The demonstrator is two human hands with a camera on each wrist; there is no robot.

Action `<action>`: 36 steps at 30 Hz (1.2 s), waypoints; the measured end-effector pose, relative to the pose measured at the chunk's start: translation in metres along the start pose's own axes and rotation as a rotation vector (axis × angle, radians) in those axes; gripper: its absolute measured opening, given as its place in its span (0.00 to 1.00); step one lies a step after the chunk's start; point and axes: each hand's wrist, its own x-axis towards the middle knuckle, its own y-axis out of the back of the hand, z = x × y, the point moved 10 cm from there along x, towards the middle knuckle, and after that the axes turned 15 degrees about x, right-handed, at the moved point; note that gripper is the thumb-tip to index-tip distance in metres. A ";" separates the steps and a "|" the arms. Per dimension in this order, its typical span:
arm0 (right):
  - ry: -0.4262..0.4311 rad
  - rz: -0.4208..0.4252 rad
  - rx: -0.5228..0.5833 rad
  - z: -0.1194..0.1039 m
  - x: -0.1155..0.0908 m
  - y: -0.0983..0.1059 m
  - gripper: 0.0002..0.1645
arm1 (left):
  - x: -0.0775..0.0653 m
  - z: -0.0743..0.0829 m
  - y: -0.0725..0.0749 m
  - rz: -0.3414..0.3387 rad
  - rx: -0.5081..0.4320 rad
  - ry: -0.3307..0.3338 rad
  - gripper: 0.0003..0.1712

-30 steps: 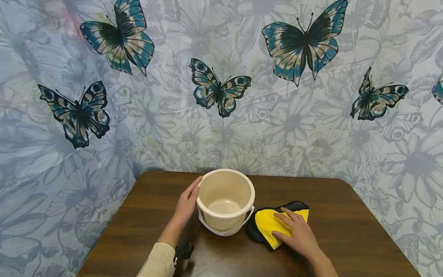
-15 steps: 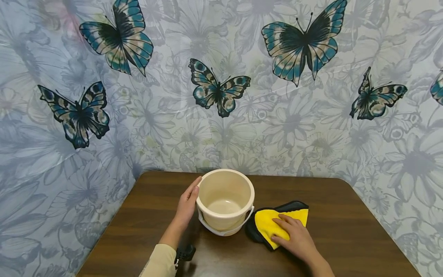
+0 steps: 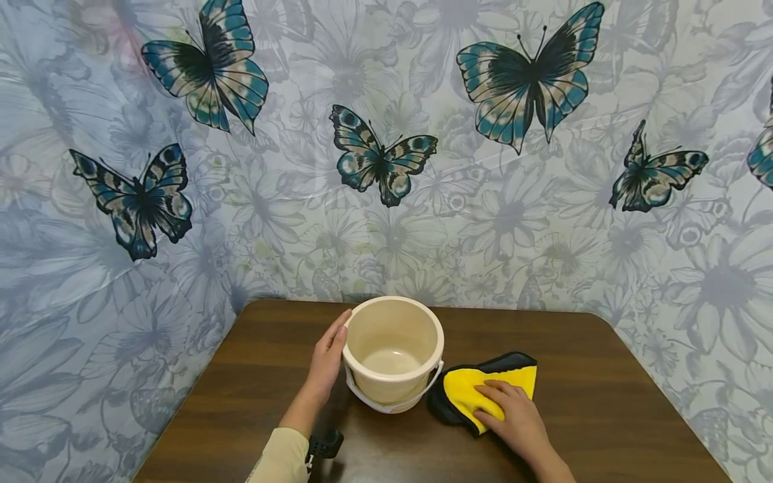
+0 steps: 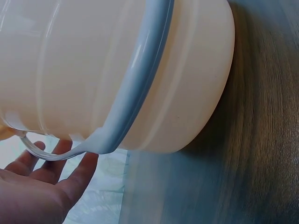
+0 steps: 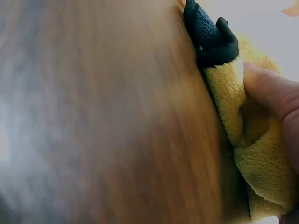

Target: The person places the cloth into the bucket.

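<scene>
One second on, I see the right hand point(image 3: 518, 417), fingers drawn in, pinching the yellow cloth point(image 3: 460, 389) beneath it, right of the bucket point(image 3: 391, 387) on the desk point(image 3: 604, 409); the left hand point(image 3: 327, 355) rests unchanged, straight-fingered, against the bucket's left side.

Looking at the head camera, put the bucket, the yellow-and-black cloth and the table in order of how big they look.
Largest to smallest:
1. Table
2. Bucket
3. Yellow-and-black cloth, partly covered by the right hand
</scene>
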 end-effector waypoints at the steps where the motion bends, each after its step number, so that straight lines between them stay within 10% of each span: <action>1: -0.012 0.001 0.006 0.001 0.000 0.000 0.27 | 0.000 0.000 0.000 -0.001 0.003 0.001 0.28; 36: -0.176 0.035 -0.005 0.006 0.003 0.009 0.19 | -0.002 -0.002 0.000 -0.003 0.018 0.007 0.27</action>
